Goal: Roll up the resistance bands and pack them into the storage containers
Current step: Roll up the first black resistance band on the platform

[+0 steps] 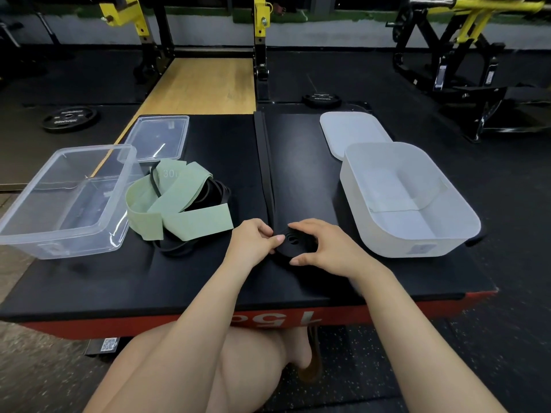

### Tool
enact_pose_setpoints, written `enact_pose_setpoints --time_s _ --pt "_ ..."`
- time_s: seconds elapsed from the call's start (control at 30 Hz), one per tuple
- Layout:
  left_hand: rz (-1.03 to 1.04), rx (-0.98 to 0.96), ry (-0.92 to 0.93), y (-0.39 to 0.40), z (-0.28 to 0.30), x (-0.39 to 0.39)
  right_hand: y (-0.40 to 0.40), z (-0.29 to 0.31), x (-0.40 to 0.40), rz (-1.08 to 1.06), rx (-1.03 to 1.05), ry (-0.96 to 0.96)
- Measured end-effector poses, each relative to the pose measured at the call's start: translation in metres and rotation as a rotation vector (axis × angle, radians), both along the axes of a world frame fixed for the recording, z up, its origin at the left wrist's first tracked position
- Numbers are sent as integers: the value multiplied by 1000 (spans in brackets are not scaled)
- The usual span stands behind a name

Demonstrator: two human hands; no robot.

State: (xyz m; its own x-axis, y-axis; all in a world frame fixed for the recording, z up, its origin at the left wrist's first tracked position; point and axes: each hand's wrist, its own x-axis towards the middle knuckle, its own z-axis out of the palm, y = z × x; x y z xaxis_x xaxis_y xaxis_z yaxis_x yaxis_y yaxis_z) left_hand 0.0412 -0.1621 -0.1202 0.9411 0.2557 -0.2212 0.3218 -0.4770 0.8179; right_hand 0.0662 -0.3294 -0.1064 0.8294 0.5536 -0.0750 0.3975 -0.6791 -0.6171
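1. Both hands are gripping a black roll (293, 244), a coiled band lying flat on the black pad (208, 275); fingers are curled round its rim.
2. Left hand (253, 242) is pinching the roll's left edge, thumb tip touching the coil near its centre hole.
3. Right hand (325, 248) is cupping the roll from the right, fingers arching over the top, thumb pressing the near edge.
4. Band tail (265, 162) is running from the roll straight away from the person, lying flat along the pad's middle, reaching the far edge.
5. White bin (417, 234) is sitting just right of the roll, open; whether it touches the right hand, cannot tell.
6. White lid (348, 129) is lying beyond the roll to the right, its near end tucked behind the white bin.
7. Green band (179, 207) is lying loose left of the roll, near but apart, tangled over thinner black bands (214, 189).
8. Clear bin (68, 201) is standing further left of the roll, past the green band, open.
9. Clear lid (158, 138) is lying beyond and left of the roll, behind the clear bin.
10. Plate (70, 117) is lying on the floor far left of the roll, well apart.
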Motion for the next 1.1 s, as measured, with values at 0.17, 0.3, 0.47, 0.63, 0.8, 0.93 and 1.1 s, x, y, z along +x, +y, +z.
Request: enact_pose_setpoints --time_s 0.17,0.3,0.47,0.63,0.8,0.93,1.1 --pt "-10 22 32 0 2 5 2 -5 -8 -96 40 40" --pt "-7 55 31 -2 3 4 10 -15 -21 -241 10 -80" --pt "0 106 -15 -4 4 0 30 -24 -35 -425 16 -194" --pt "44 -91 -34 0 5 0 27 -24 -30 -398 46 -201" --pt "55 -104 -48 2 5 0 15 -19 -19 -267 38 -119" --pt "60 -119 -48 3 4 -1 7 -11 -10 -155 -2 -78" --pt "45 -85 -35 3 1 -1 2 -2 -1 -35 -46 -47"
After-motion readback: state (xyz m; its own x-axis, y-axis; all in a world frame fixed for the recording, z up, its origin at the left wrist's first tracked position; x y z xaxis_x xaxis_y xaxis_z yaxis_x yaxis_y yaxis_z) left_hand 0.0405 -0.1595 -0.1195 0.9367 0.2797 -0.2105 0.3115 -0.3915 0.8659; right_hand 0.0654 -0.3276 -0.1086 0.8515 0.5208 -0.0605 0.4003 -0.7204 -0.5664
